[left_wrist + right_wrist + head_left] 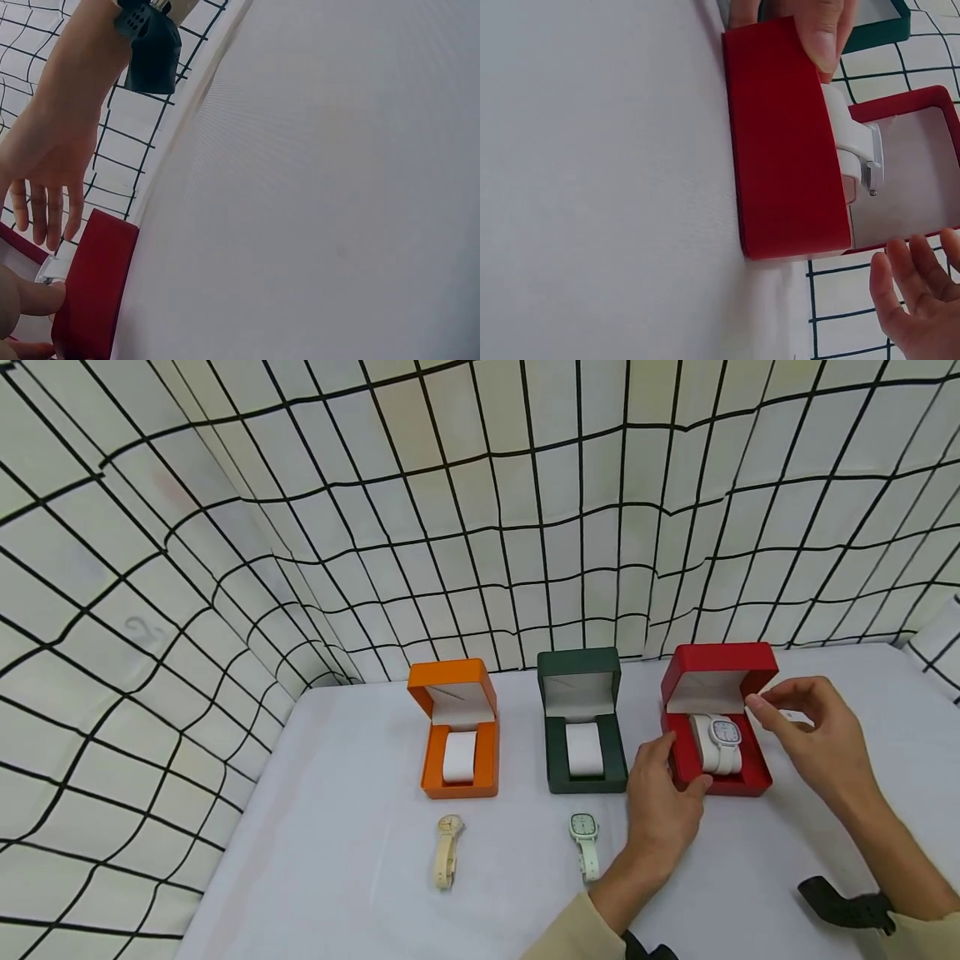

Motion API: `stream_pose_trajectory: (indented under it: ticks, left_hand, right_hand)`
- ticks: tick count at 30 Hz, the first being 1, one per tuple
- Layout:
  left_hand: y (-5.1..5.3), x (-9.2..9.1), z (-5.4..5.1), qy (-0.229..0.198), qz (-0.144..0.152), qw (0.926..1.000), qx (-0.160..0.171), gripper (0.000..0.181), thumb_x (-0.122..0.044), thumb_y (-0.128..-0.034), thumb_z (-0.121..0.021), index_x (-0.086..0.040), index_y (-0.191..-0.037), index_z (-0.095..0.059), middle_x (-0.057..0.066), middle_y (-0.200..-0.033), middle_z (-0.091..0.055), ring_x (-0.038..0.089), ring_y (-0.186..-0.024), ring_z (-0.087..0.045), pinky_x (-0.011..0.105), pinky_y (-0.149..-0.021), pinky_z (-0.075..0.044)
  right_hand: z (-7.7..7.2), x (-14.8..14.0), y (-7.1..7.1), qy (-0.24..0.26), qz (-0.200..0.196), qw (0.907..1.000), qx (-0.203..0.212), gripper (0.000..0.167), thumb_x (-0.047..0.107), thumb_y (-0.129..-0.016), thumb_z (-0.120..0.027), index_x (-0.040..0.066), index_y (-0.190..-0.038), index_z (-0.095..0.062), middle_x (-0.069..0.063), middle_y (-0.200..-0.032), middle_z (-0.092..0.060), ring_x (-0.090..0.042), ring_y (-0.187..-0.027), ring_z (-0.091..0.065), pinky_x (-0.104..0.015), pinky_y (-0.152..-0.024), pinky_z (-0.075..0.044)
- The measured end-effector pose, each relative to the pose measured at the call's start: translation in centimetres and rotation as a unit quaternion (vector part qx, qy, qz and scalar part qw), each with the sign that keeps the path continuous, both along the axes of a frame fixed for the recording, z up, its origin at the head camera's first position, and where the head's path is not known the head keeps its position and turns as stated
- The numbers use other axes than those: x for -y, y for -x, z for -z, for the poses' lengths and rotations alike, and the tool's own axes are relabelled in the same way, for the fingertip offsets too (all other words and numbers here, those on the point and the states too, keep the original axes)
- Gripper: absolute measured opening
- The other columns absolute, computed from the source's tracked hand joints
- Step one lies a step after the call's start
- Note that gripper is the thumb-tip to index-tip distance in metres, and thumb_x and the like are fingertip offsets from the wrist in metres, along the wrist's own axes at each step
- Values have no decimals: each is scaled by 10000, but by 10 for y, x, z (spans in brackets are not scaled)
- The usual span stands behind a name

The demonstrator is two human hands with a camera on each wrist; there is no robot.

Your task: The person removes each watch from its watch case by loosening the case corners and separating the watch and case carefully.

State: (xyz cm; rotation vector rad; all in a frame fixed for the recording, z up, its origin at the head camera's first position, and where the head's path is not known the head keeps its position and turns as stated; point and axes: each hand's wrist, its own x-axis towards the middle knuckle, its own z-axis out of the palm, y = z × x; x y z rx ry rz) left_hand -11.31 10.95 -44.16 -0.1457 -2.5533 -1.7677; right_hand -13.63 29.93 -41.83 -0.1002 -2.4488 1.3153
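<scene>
A red watch box (752, 777) stands with its lid up at the right of the row. Inside, a white watch (724, 732) is wrapped round a white cushion. My left hand (663, 802) grips the box's near left corner, thumb over the front edge and fingers along the side, as the right wrist view shows too. Beside the raised lid (720, 660) on the right is my right hand (825, 743), its fingers loosely bent and spread, holding nothing. Whether a fingertip touches the lid's edge is hard to tell.
A green watch box (558, 760) and an orange watch box (437, 768) stand open, each with a white cushion. In front lie a pale green watch (583, 831) and a cream watch (447, 839). Black wire grid (525, 518) borders the white table (337, 827).
</scene>
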Motion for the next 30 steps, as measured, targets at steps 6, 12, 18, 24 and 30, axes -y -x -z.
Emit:
stream_pose_trajectory:
  ticks: [6, 12, 18, 24, 30]
  left_hand:
    - [2, 2, -1, 120, -91, 9999, -64, 603, -86, -880, -824, -98, -1433, -586, -13, -1321, -632, 31, -1200, -584, 134, -915, -543]
    - [0, 2, 0, 161, -57, 9998, -35, 605, -92, -884, -820, -107, -1440, -582, -22, -1321, -632, 30, -1183, -585, 142, -899, -554]
    - [0, 2, 0, 216, -63, 9997, -110, 600, -102, -880, -829, -102, -1428, -587, -7, -1319, -636, 48, -1187, -596, 147, -891, -559]
    - [-2, 1, -1, 149, 22, 9999, -78, 594, -96, -890, -817, -107, -1434, -579, -21, -1320, -630, 23, -1193, -575, 130, -876, -549]
    - [-2, 0, -1, 160, 18, 9999, -53, 593, -90, -890, -813, -116, -1433, -577, -35, -1322, -625, 11, -1195, -566, 126, -876, -544]
  right_hand:
    - [2, 10, -3, -421, -435, 9980, -157, 238, 243, -975, -732, 99, -1124, -615, 266, -997, -558, 111, -970, -508, 24, -806, -401]
    - [5, 13, -5, -752, -812, 9938, 139, 343, 257, -955, -756, 121, -1240, -623, 123, -1148, -612, 20, -1006, -548, -42, -752, -452]
    - [6, 13, -3, -930, -1084, 9880, 589, 520, 263, -939, -771, 78, -1383, -574, -221, -1369, -562, -428, -1081, -595, -131, -661, -489]
    - [7, 11, -1, -1065, -1291, 9818, 897, 602, 266, -932, -780, 62, -1446, -541, -289, -1431, -495, -479, -1118, -560, -137, -648, -498]
    - [7, 6, 3, -1218, -1569, 9718, 1269, 654, 300, -943, -765, 74, -1498, -501, -317, -1471, -446, -529, -1161, -541, -272, -708, -576]
